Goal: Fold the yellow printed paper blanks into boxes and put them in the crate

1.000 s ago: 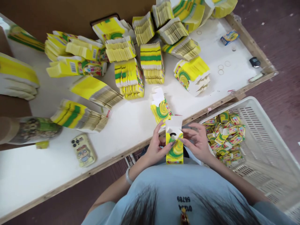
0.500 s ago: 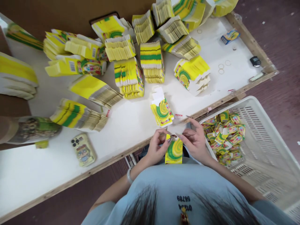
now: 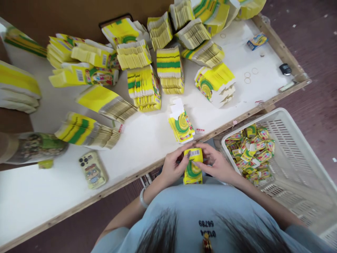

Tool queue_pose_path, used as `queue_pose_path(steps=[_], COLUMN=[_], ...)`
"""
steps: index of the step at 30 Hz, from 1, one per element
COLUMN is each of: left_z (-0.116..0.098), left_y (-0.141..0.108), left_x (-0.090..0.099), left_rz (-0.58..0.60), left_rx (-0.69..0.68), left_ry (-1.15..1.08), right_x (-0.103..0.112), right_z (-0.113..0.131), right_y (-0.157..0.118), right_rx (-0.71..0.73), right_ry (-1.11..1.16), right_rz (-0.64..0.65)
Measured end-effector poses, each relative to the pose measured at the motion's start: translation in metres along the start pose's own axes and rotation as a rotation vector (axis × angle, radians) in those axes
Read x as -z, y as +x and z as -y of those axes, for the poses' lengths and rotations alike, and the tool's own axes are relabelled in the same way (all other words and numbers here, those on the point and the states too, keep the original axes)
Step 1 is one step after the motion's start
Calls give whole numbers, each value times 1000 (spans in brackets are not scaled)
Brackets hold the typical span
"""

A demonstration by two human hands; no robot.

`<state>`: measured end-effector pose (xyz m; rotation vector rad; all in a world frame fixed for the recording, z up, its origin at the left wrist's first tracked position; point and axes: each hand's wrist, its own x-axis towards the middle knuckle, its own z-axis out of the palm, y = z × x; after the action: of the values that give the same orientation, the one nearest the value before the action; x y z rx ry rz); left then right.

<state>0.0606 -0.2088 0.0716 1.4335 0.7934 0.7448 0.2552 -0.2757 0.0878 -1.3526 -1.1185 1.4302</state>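
A small yellow and green box [image 3: 193, 170] is upright against my body at the table's front edge, its barcode flap folded over the top. My left hand [image 3: 175, 164] grips its left side, the thumb on the front near the flap. On the other side my right hand [image 3: 214, 163] holds the same box, its thumb pressing below the flap and its fingers behind. Just beyond my hands a few flat cartons [image 3: 182, 124] lie on the white table [image 3: 147, 140].
Several stacks of flat cartons [image 3: 170, 70] fill the table's far side. A phone [image 3: 92, 169] and a jar [image 3: 39, 147] are at the left. A white crate [image 3: 295, 151] with finished small boxes [image 3: 251, 151] stands right of the table.
The box's top flap with the barcode has come down over the front. My right hand's fingers have closed in from their raised, spread pose onto the box.
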Motion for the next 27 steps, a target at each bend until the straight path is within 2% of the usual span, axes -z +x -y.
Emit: queue_pose_path(steps=[2, 5, 10, 12, 15, 17, 20, 22, 23, 25, 27], left_z=[-1, -2, 0, 1, 3, 7, 15, 20, 22, 25, 26], left_y=[3, 5, 1, 2, 15, 32, 62, 75, 79, 79, 74], left_x=[1, -1, -11, -17, -22, -18, 0, 15, 22, 33, 40], left_rz=[7, 5, -107, -118, -65, -112, -372, -458, -438, -318, -168], left_rx=[-21, -8, 27, 46, 24, 1, 37, 142, 211, 335, 410], left_ry=[44, 76, 3, -18, 36, 205, 559, 716, 762, 804, 790], right_x=[-5, -1, 15, 15, 12, 23, 66, 102, 117, 135, 133], right_z=[1, 2, 1, -4, -10, -11, -2, 5, 8, 11, 9], right_y=[2, 5, 9, 11, 12, 8, -9, -24, -31, -38, -33], right_rx=[-38, -41, -102, -113, -32, 30, 52, 15, -33, -98, -64], right_ry=[115, 219, 331, 317, 106, -94, -282, -524, -776, -1176, -1311], right_rz=[32, 37, 149, 141, -73, -250, -479, -690, -824, -991, -994])
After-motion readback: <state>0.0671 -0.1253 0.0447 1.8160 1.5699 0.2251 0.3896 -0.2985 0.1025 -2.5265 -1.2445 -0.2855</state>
